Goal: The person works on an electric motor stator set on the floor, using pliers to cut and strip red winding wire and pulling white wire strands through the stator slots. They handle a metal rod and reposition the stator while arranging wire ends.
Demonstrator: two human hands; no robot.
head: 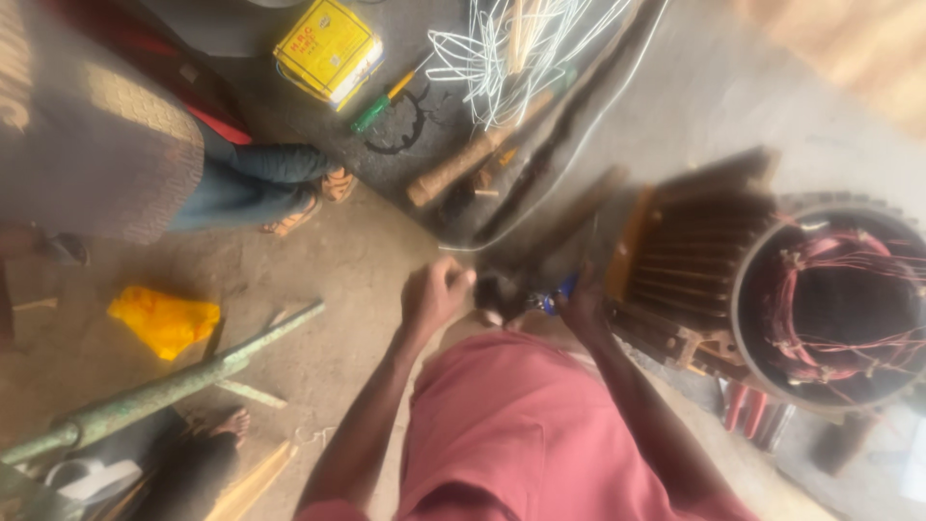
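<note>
Left of frame: yellow cloth (pixel 164 320) and green pipe (pixel 164 384) on the floor (pixel 357 260). Left hand (pixel 436 292), grip fisted, contents not visible. Between the hands sits a small dark blurred part (pixel 502 289); looks light, probably pinchable. Right hand (pixel 585 304), grip can't tell. Finned motor stator (pixel 772 289) right beside it, heavy, windings fragile. Free room is leftward.

Bare floor (pixel 367 260) leftward; motor stator (pixel 772 289) close beside hands (pixel 511 294).

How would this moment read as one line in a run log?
left hand: fisted, near dark object | right hand: beside finned motor housing | contents of either grip: unclear | copper windings exposed
</note>
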